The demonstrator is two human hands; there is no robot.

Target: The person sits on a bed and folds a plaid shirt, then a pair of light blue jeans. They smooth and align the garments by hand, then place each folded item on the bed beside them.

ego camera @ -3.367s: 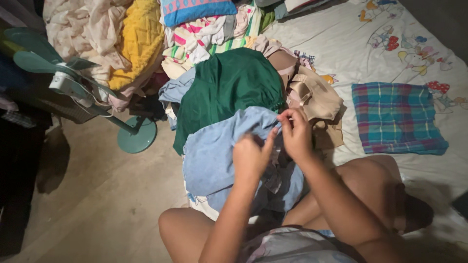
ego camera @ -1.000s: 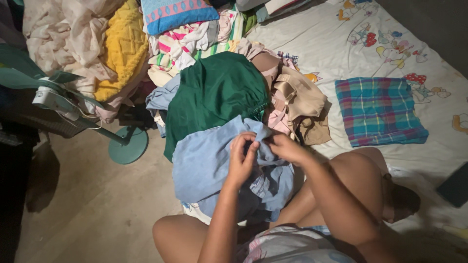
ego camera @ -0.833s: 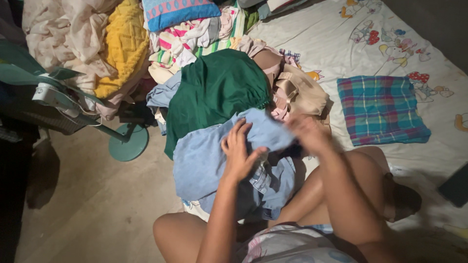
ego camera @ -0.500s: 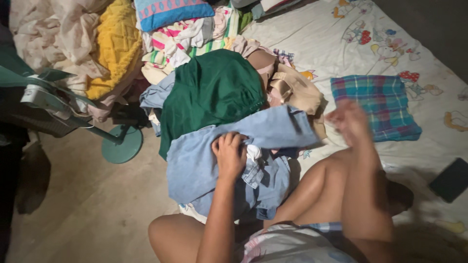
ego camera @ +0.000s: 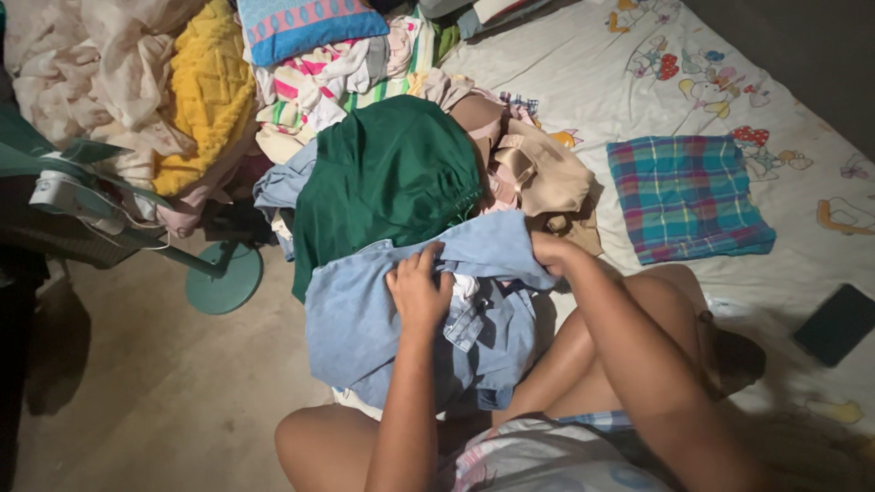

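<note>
A light blue denim garment [ego camera: 383, 319] lies crumpled at the centre of the frame, in front of the seated person's knees. Its long axis runs roughly from lower left to upper right, with the upper edge stretched toward the right. The left hand [ego camera: 419, 292] presses on the middle of it, fingers curled into the cloth near a pocket. The right hand [ego camera: 550, 251] is closed on the garment's upper right edge. Just above lies a dark green cloth [ego camera: 392, 173], with beige clothes [ego camera: 547, 173] to its right. A folded plaid cloth [ego camera: 688, 196] rests on the printed sheet [ego camera: 583, 73] at right, well apart. A fan's round base [ego camera: 223, 278] stands at left, and a yellow blanket [ego camera: 205, 100] fills the upper left.
</note>
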